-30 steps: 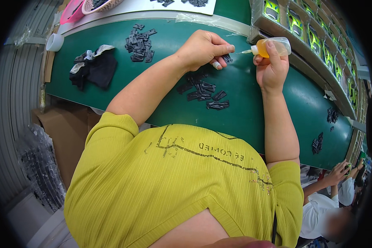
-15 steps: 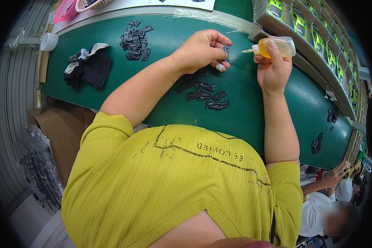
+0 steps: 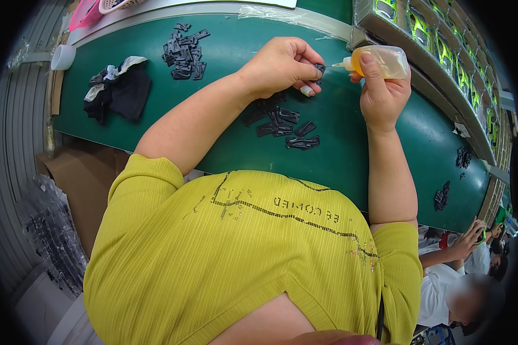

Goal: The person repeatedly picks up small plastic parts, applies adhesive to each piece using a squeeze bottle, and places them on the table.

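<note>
Black clip (image 3: 319, 69) pinched in my left hand (image 3: 282, 66) meets the glue bottle (image 3: 380, 61) my right hand (image 3: 383, 95) grips; next, I judge, a careful squeeze.

Both bare forearms reach forward from short yellow-green sleeves, hands raised close together.

Left hand (image 3: 279, 66): arm runs up and to the right from the shoulder, elbow bent, wrist straight; fingers curled under in a loose fist, thumb and forefinger pinched together at the right side of the hand on a small dark part (image 3: 319, 69). Right hand (image 3: 380, 95): forearm rises nearly straight up from the elbow, wrist slightly cocked; fingers wrapped round a small squeeze bottle (image 3: 383, 60), thumb laid up along its near side. The hands sit just beside each other, not touching.
</note>
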